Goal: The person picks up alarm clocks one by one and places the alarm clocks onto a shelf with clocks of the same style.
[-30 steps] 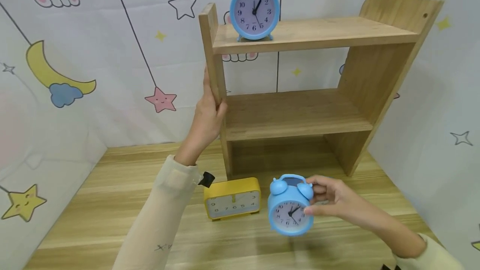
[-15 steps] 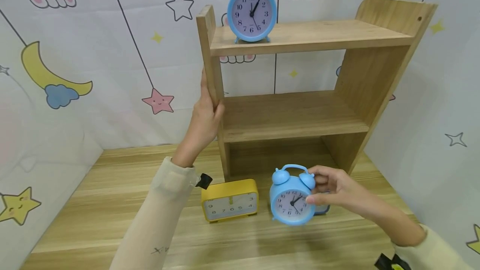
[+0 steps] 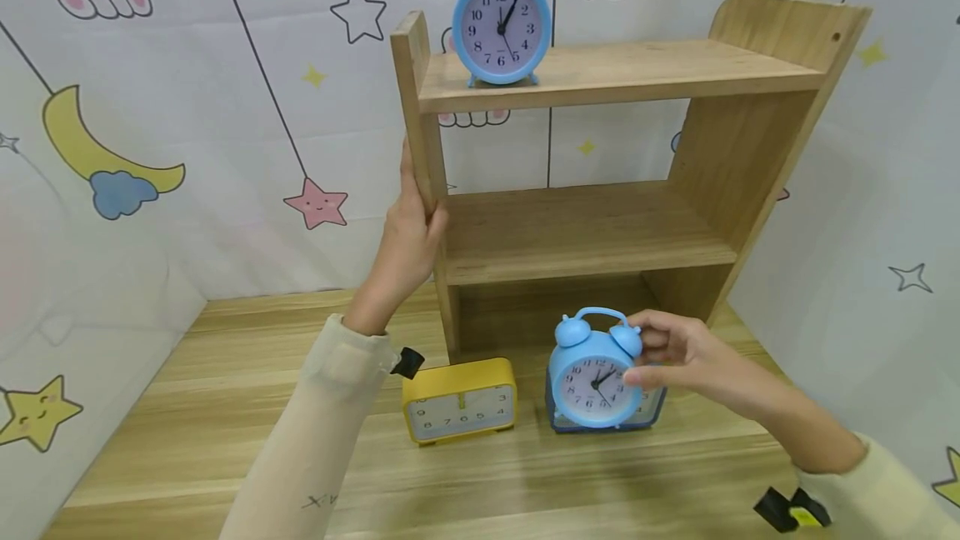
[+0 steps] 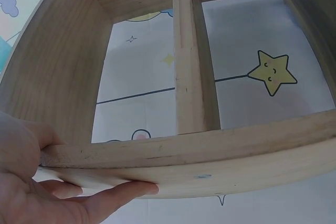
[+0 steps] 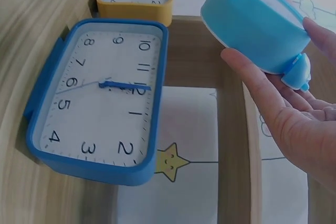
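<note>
My left hand grips the left side panel of a wooden shelf; in the left wrist view its thumb and fingers lie on either side of the panel's edge. My right hand pinches a light blue twin-bell alarm clock by its right side, thumb at the dial's rim and fingers behind. The right wrist view shows this clock raised off the table, with a rectangular dark blue clock standing behind it. In the head view the held clock covers much of the dark blue one.
Another light blue twin-bell clock stands at the left end of the top board. A yellow rectangular clock stands on the wood-grain table, before the shelf's lower left. Cartoon-printed cloth hangs behind and at both sides.
My right hand has moved up and slightly right with the light blue alarm clock, now in front of the dark blue clock. My left hand keeps its grip on the shelf.
</note>
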### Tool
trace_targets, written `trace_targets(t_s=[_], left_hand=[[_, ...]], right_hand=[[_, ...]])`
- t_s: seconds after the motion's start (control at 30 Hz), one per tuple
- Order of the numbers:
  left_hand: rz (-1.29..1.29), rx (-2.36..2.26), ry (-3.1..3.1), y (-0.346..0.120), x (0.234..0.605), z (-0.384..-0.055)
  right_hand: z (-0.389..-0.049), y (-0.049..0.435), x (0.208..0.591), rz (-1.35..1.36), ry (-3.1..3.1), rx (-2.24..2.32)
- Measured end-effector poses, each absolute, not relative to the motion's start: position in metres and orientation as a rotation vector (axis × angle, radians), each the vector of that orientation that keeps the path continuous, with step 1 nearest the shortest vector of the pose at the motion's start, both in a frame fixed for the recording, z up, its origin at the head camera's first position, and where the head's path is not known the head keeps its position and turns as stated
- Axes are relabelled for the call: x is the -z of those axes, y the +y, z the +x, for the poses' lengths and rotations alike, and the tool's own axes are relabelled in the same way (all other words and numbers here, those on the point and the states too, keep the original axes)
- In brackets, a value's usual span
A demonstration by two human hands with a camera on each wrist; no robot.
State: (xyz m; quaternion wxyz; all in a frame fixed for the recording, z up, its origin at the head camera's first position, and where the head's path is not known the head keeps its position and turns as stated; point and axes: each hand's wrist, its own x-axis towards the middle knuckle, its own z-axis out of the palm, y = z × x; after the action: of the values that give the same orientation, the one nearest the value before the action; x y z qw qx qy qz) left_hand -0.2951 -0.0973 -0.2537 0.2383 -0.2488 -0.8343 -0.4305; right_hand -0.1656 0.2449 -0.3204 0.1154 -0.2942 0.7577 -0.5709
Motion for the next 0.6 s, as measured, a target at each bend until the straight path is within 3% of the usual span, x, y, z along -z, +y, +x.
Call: trace_targets(t_s=[0.6], left_hand=[[-0.686,1.181,-2.283,-0.097,0.254,-0.296]], right_hand=[[-0.171,0.254,0.309,-0.839,2.319,1.665]])
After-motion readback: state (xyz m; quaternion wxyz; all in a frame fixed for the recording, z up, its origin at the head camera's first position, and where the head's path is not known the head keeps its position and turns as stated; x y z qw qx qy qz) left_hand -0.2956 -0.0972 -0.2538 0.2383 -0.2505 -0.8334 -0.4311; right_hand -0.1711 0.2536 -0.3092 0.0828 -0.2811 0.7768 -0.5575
